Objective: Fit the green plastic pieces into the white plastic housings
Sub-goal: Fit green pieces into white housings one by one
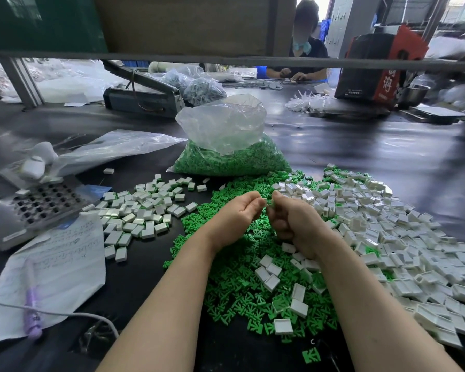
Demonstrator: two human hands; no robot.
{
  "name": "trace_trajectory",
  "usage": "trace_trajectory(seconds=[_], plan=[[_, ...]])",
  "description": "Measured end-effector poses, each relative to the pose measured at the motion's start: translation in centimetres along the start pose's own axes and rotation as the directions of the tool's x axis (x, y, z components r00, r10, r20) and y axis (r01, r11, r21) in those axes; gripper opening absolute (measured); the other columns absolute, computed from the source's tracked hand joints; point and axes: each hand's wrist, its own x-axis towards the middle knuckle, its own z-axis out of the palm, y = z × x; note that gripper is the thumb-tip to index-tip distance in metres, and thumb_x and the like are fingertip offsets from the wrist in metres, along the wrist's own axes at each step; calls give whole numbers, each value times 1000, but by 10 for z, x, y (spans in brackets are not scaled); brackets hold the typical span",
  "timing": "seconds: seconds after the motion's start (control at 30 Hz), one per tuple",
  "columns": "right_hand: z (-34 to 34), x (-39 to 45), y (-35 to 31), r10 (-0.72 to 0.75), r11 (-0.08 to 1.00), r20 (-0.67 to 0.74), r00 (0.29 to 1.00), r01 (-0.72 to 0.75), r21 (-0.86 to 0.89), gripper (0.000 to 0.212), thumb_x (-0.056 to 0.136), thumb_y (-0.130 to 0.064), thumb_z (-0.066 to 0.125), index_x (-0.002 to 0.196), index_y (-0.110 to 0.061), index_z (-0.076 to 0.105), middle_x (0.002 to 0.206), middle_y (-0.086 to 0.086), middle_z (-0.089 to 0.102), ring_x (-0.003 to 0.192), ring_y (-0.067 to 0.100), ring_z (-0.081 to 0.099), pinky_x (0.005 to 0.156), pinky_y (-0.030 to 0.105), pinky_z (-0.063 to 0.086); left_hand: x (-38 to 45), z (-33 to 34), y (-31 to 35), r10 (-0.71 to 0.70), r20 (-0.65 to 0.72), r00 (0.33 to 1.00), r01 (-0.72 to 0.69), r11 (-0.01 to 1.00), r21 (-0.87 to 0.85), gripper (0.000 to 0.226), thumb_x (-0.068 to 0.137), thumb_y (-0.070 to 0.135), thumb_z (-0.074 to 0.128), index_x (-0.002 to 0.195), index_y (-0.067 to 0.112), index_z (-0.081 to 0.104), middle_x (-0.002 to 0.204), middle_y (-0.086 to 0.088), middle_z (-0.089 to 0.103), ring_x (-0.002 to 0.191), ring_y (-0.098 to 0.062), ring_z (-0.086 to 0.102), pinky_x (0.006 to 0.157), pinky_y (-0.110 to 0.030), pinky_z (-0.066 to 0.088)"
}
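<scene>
Bare dark table point(387, 157) lies open at one to two o'clock, beyond the heaps. At twelve o'clock the plastic bag point(226, 146) of green pieces blocks passage. The white housings point(403, 237) cover three o'clock; the green pieces point(242, 264) fill centre. At nine o'clock a perforated tray point(43, 205) and paper sheet point(57, 267) obstruct; a narrow dark strip separates them from the green heap.

We see the left hand point(238, 214) and right hand point(293, 221) meet fingertip to fingertip above green pieces point(242, 285) — white housings point(403, 237) heaped alongside on the counter point(387, 157).
</scene>
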Motion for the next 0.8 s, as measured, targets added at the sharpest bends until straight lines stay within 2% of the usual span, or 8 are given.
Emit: trace_trajectory(seconds=[0.13,0.27,0.37,0.43,0.57,0.8], plan=[[-2,0,0,11,998,7,1000,-11,56,38,102,-29,38,68,-15,46,50,-4,33,44,11,23,42,23,16,-1,-3,2,38,-30,999,-37,999,21,26,105,21,40,80,16,45,70,7,39,63,-5,36,65,-23,34],[-4,-2,-1,-68,993,24,997,65,103,32,101,-23,44,71,-14,50,54,-2,37,46,10,27,39,20,21,-4,-7,3,7,-37,999,-10,996,-86,30,106,23,38,78,14,45,68,5,38,62,-8,35,64,-24,32],[-2,-3,-1,-172,985,-2,985,172,-7,30,102,-20,47,74,-13,56,52,-2,40,46,10,28,41,19,24,-5,-9,3,-21,-24,999,16,984,-179,28,105,23,38,82,11,48,70,3,41,66,-12,37,68,-26,33],[-1,-3,-1,-227,970,-17,974,225,-89,29,102,-19,48,75,-13,57,52,-2,41,46,10,30,43,19,26,-5,-10,4,-22,-21,1000,17,977,-211,28,105,21,38,80,13,48,69,5,41,63,-8,38,64,-20,35],[1,-3,-1,-299,946,-15,954,295,-137,27,101,-16,49,75,-12,55,53,-5,41,46,8,33,45,16,29,-5,-10,4,-13,-5,1000,12,981,-194,29,105,16,36,77,14,45,65,7,39,57,-5,36,56,-13,34],[-6,0,2,-270,933,64,961,277,-230,21,100,-16,53,81,-7,57,59,-2,44,51,9,36,48,19,30,-6,-13,4,-32,30,999,36,988,-149,31,105,18,37,75,17,44,67,7,38,61,-6,35,62,-18,33]])
